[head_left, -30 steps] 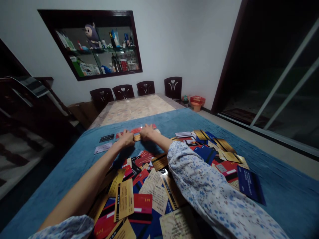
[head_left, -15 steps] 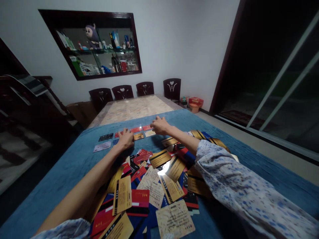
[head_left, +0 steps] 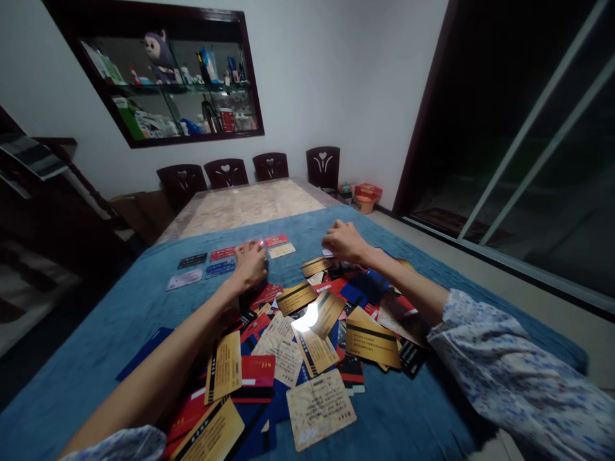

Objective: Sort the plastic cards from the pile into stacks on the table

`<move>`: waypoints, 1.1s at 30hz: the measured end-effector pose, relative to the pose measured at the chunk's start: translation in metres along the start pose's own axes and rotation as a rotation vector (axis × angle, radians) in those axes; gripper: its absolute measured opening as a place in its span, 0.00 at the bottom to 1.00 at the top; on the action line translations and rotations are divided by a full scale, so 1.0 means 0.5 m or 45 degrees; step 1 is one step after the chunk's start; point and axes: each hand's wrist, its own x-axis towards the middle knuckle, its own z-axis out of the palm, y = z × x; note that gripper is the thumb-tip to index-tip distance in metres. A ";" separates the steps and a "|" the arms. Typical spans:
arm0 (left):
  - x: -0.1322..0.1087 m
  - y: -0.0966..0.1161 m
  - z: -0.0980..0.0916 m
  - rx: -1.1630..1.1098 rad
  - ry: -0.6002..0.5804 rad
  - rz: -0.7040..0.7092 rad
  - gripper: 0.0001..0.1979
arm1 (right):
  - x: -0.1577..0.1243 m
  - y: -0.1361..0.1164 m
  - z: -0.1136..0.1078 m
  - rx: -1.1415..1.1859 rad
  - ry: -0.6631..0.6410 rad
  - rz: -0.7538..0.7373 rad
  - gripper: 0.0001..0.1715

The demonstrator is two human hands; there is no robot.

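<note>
My left hand [head_left: 250, 262] rests over the rows of laid-out cards, fingers loosely bent and apart, covering part of the rows. Beside it lie a black card [head_left: 192, 260], a blue card [head_left: 220, 268], a pale lilac card [head_left: 185, 280], a red card [head_left: 276, 240] and a cream card [head_left: 282, 250]. At the far edge of the loose heap, my right hand [head_left: 346, 243] has its fingers curled together on a small whitish card [head_left: 327, 253], mostly hidden by the hand. Toward me spreads the heap, with gold cards [head_left: 372, 338], red cards [head_left: 254, 378] and a patterned beige card [head_left: 321, 410].
A blue cloth [head_left: 96, 358] covers the near part of the long table [head_left: 230, 208]. Dark chairs [head_left: 323, 168] stand along its far end. A lit wall shelf [head_left: 182, 86] is at the back, and a dark glass door [head_left: 519, 128] at the right.
My right hand has moved right, from the laid-out cards to the heap's far edge, uncovering the red and cream cards. My left hand has shifted slightly right along the rows. The view has turned slightly.
</note>
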 end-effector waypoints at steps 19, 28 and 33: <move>0.059 0.232 -0.002 -0.296 0.092 0.312 0.14 | -0.060 0.104 0.101 0.115 0.094 0.129 0.18; 0.104 0.266 0.007 -0.359 -0.043 0.330 0.15 | -0.048 0.123 0.141 0.181 0.014 0.112 0.23; 0.121 0.276 0.017 -0.385 -0.138 0.340 0.15 | -0.049 0.121 0.142 0.218 -0.038 0.132 0.23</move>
